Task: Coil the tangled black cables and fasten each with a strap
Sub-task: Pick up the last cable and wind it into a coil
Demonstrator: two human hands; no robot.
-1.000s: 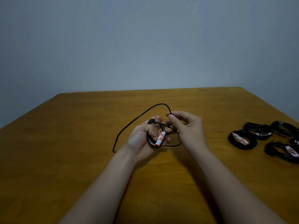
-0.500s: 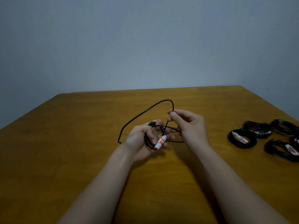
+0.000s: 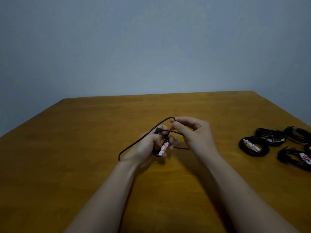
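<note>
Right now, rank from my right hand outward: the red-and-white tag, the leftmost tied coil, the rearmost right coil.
1. Red-and-white tag on the held cable, just left of the right hand.
2. Leftmost tied coil, on the table to its right.
3. Rearmost right coil, farthest right.

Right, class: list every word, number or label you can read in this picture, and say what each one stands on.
"Typ" (uncertain), in red: nearest coil's tag.
Red-and-white tag on the cable in the left hand: unreadable.
Middle coil's tag: red marks, blurred.
Rear coil's tag: too small.
</note>
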